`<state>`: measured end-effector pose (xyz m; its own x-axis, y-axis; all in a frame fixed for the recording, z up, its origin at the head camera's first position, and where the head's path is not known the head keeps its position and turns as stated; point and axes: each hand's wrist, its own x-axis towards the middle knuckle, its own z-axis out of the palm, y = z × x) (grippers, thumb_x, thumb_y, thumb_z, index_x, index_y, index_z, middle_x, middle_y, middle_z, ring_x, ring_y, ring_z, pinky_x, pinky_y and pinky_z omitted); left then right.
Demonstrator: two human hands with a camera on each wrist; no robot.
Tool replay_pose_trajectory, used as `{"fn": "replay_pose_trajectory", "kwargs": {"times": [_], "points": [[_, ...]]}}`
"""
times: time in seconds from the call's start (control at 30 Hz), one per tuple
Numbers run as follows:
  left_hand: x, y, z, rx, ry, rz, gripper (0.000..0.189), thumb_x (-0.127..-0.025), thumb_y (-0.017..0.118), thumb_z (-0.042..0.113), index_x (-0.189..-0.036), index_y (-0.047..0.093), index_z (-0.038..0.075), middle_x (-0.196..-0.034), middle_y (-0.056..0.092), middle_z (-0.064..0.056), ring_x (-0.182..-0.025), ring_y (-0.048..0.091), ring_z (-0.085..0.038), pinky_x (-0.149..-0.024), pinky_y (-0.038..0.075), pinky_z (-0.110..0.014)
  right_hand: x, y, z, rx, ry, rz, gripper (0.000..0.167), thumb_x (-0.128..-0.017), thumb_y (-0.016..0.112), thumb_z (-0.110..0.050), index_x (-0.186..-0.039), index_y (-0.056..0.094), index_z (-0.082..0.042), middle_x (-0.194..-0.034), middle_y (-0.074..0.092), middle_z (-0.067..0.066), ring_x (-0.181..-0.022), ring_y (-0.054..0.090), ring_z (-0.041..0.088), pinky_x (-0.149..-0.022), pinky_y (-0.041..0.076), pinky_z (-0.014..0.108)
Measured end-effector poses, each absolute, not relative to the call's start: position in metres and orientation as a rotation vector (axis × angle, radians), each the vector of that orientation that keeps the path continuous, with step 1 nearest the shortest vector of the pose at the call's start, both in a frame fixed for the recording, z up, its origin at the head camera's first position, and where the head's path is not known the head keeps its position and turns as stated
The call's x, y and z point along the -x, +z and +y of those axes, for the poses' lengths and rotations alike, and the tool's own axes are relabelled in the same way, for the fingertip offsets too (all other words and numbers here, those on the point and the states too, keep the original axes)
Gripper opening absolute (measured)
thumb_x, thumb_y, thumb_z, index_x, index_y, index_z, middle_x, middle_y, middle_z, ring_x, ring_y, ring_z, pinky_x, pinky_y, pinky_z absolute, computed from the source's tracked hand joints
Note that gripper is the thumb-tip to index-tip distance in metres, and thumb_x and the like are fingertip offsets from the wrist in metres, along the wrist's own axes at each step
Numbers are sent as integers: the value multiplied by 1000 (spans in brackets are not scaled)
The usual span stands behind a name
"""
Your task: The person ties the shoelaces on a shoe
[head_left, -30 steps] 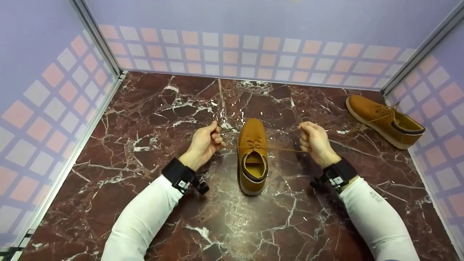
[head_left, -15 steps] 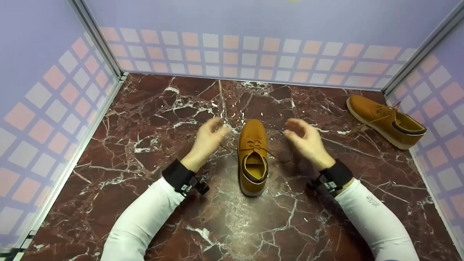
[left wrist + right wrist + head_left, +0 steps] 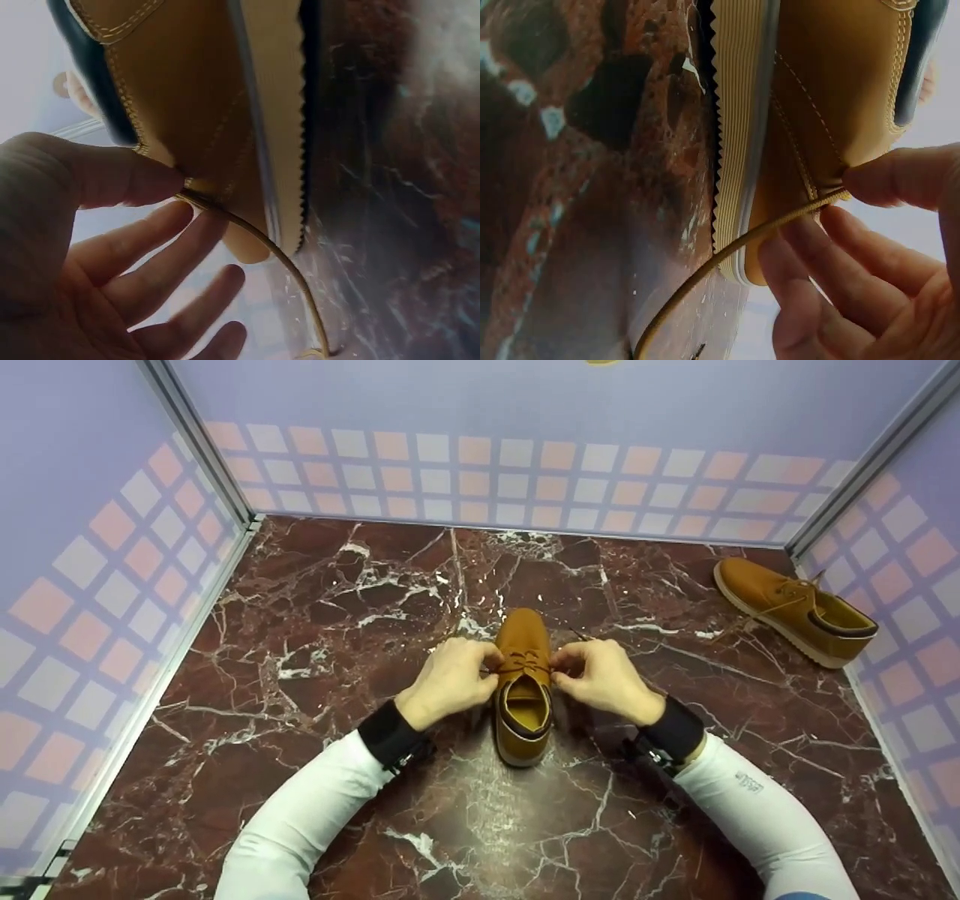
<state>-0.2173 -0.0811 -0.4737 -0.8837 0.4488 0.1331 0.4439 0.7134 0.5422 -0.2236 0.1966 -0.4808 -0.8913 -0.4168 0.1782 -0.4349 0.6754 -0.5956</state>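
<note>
A tan leather shoe [image 3: 523, 630] stands upright on the marbled surface, toe pointing away from me, with its lace [image 3: 529, 664] crossed over the tongue. My left hand [image 3: 455, 679] is at its left side, where thumb and index finger pinch the left lace end [image 3: 289, 270] close to the eyelets. From the right, my right hand [image 3: 604, 679] pinches the other lace end [image 3: 705, 266] the same way. Both ends trail down past the sole to the surface. The other fingers of each hand are spread loosely below the pinch.
A second tan shoe [image 3: 795, 611] lies at the far right near the wall, turned sideways, its lace hanging loose. Checkered walls [image 3: 517, 480] enclose the dark red marbled surface [image 3: 360, 817] at the back and on both sides.
One second ago both hands pulled the lace taut outward. They then released it with opened fingers, and have now moved inward to the shoe, pinching the lace close to the eyelets.
</note>
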Motion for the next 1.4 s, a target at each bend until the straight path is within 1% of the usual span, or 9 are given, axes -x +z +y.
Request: {"fn": "replay_pose_trajectory", "kwargs": {"times": [0.1,0.3,0.47,0.57,0.77,0.9,1.03,1.17,1.4], "points": [[218,-478,-82,-775,932,2902,25,-96,76,11,-120,84,9,-114,87,-11,-95,83,-29,-87,69,-46,223,-481,198,-688,1032,-2864,22,-88,84,-12,-110,87,-9,-98,89,8,-84,85,25,-82,69,47],[218,-484,-85,-732,1012,2894,20,-93,74,10,-109,86,8,-100,87,-10,-79,77,-23,-76,67,-38,223,-483,199,-731,967,-2816,18,-88,83,-11,-105,90,-12,-95,89,7,-75,80,21,-73,65,39],[219,-482,-89,-706,1063,2837,17,-93,73,15,-100,87,8,-90,85,-8,-65,68,-13,-66,61,-31,222,-485,201,-776,985,-2812,16,-90,81,-8,-103,90,-9,-98,89,10,-80,80,23,-78,67,43],[222,-481,-94,-702,1152,2723,18,-94,72,15,-99,86,6,-86,84,-9,-58,60,-7,-60,54,-24,222,-486,203,-796,1020,-2850,11,-92,81,-9,-100,88,-8,-97,88,10,-81,79,23,-82,67,44],[227,-475,-108,-593,1470,2351,22,-99,73,18,-103,85,0,-68,66,8,-54,44,-2,-52,36,-18,221,-484,206,-813,1053,-2899,7,-95,81,-12,-96,88,-10,-94,88,7,-77,72,12,-79,60,30],[229,-474,-108,-486,1715,2097,20,-101,75,11,-104,82,-7,-72,72,9,-60,53,-4,-55,41,-17,221,-483,206,-812,1071,-2904,7,-95,81,-12,-95,87,-10,-91,87,6,-74,67,8,-77,57,27],[232,-476,-101,-380,1887,1898,11,-104,74,4,-102,84,-1,-78,78,7,-65,62,-5,-60,50,-15,220,-483,206,-813,1078,-2907,7,-95,81,-13,-94,87,-11,-91,87,6,-75,68,7,-77,57,26],[235,-478,-93,-320,2001,1752,13,-106,71,-1,-110,83,1,-87,82,5,-73,69,-5,-63,53,-15,219,-483,205,-820,1087,-2908,6,-94,82,-13,-94,88,-11,-92,87,6,-75,69,7,-77,58,25],[241,-481,-79,-262,2038,1634,18,-106,69,-4,-118,82,0,-97,84,2,-89,79,-10,-84,67,-23,219,-481,205,-827,1085,-2927,8,-94,81,-12,-97,88,-10,-92,87,5,-75,68,6,-75,56,23]]}}
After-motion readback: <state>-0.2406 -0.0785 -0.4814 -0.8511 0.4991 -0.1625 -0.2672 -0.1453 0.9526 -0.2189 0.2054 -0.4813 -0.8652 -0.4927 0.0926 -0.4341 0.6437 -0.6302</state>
